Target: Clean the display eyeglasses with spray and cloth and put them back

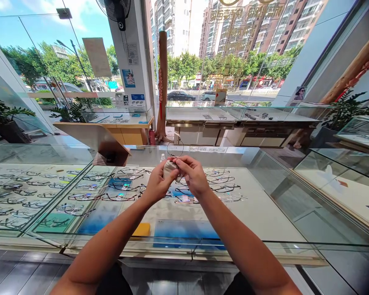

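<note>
Above the glass counter, my left hand (158,182) is closed around a pale grey cloth (170,171), pressing it with the thumb. My right hand (193,176) meets it, with thumb and fingers pinched at the dark top edge of what the cloth wraps. A thin round rim (176,155), apparently part of a pair of eyeglasses, shows just beyond the fingertips; the rest is hidden by cloth and fingers. Behind my left hand stands a small clear bottle with a white top (162,157). Under the glass below lie several rows of eyeglasses (119,197).
A tilted mirror (95,137) stands on the counter (252,157) at left. Inside the case are blue sheets (187,233) and a yellow object (142,229). Further showcases (203,119) stand by the window, with a wooden post (162,73) and a red fire extinguisher (151,137).
</note>
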A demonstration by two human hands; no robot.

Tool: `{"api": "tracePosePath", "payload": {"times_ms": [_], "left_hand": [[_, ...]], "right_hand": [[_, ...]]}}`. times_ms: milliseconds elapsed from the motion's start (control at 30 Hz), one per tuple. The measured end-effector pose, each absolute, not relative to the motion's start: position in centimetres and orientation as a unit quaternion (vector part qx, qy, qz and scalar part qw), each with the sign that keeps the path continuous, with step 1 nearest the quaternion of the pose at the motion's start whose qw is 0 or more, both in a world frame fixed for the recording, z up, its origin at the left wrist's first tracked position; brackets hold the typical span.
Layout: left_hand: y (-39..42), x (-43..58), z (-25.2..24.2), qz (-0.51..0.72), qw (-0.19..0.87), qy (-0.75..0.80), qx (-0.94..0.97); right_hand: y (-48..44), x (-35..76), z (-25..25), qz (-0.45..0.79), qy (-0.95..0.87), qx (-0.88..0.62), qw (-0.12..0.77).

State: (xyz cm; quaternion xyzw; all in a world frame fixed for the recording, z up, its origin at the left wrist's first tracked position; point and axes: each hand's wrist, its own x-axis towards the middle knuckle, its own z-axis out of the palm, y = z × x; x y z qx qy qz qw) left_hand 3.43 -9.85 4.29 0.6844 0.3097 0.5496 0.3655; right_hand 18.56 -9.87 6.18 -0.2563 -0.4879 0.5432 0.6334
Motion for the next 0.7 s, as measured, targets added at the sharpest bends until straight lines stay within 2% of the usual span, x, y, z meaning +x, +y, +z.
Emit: {"api": "tracePosePath", "payload": {"times_ms": [233,500,700], "left_hand": [[-9.7,3.6,4.0,0.584,0.347,0.329,0.655],[-9.2,2.2,5.5,0.466,0.387,0.260,0.752],[-8.7,2.4,4.2,0.508,0.407,0.280,0.706]], "right_hand": [[-9.9,18.3,5.9,0.539,-0.507,-0.240,0.628],[-9.2,19.4,6.3,0.549,-0.478,-0.256,0.636],[-8.7,18.9,5.4,0.530,-0.528,-0.227,0.624]]}}
